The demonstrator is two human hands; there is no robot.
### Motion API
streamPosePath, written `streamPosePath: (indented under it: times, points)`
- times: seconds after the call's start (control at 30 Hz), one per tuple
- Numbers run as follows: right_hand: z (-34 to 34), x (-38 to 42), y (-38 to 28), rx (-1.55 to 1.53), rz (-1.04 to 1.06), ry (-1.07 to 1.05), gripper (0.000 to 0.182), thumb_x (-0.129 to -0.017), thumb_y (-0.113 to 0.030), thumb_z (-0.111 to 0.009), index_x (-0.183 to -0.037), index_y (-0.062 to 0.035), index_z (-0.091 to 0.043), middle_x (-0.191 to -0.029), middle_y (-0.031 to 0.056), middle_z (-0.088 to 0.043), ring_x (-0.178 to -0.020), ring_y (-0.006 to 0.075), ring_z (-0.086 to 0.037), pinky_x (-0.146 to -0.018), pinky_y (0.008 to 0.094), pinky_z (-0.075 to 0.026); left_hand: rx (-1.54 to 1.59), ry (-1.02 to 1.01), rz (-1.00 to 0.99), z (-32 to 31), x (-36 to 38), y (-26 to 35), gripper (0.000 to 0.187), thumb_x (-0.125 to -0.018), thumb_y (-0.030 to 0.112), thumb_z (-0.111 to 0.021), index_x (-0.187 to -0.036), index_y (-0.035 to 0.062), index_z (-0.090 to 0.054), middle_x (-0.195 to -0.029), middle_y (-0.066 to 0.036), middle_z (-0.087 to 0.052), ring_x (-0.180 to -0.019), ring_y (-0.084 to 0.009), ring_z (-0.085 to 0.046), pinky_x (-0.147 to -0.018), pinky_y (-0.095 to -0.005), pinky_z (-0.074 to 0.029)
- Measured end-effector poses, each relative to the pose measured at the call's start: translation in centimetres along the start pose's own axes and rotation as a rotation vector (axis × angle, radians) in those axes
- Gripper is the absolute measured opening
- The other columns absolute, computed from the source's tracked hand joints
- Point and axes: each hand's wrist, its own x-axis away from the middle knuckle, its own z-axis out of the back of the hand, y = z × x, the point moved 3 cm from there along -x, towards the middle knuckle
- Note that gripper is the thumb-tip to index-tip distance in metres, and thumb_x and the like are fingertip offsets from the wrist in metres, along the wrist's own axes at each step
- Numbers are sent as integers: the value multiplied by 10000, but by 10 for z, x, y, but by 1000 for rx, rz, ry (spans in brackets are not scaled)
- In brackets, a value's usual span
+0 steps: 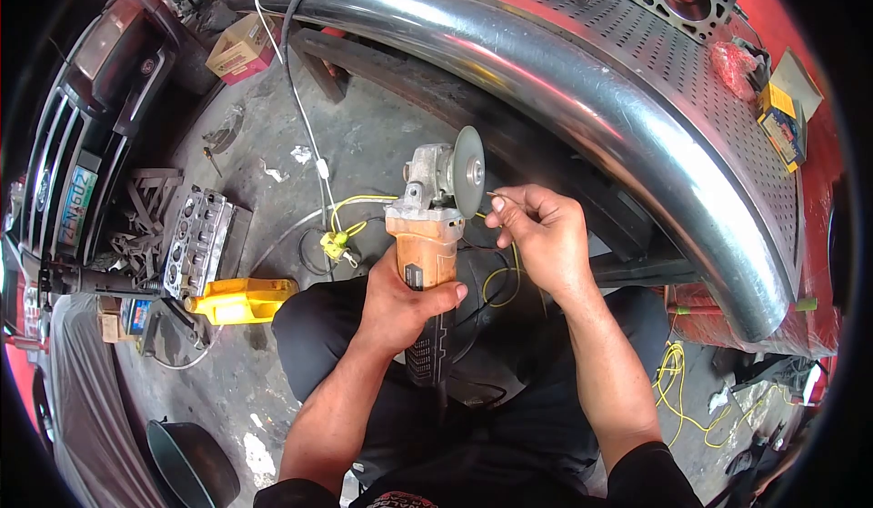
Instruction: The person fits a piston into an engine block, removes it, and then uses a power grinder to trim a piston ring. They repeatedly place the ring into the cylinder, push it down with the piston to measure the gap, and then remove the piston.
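The left hand [400, 303] is wrapped tight around the body of an orange-and-black angle grinder [427, 253], whose grey metal head and thin grey disc [469, 171] stand upright above the fist. Just right of the disc, the right hand [544, 240] pinches a thin metal wire [503, 199] between thumb and fingertips, its tip held close beside the disc's face.

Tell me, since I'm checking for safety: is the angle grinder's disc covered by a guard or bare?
Bare: the grey disc on the angle grinder shows its full round edge, with no guard around it.
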Motion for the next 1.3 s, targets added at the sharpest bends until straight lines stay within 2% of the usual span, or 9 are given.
streamPosePath:
  times: [0.87,0.97,1.3]
  points:
    - [-1,1,1,-7,-2,-11,150,-991,-62,-661,-1046,73,-698,-803,80,-717,-625,91,-610,-582,243,-513,-26,3,-5,-1,-1,-2,493,-747,50,-854,-1160,5,-591,-955,-1,-641,-864,-88,-608,-794,-274,-517]
    - [-1,0,5,-44,37,11,170,-958,-84,-668,-1016,67,-722,-747,63,-717,-597,85,-622,-559,257,-509,-36,8,-12,-1,0,-1,494,-745,51,-856,-1160,3,-591,-958,-2,-642,-867,-89,-608,-794,-273,-517]
    - [-1,0,7,-38,29,15,176,-954,-84,-668,-1019,69,-724,-748,66,-722,-592,83,-625,-560,256,-511,-39,7,-21,-2,-1,-2,492,-746,55,-857,-1157,-4,-593,-967,-7,-646,-869,-91,-604,-794,-275,-518]
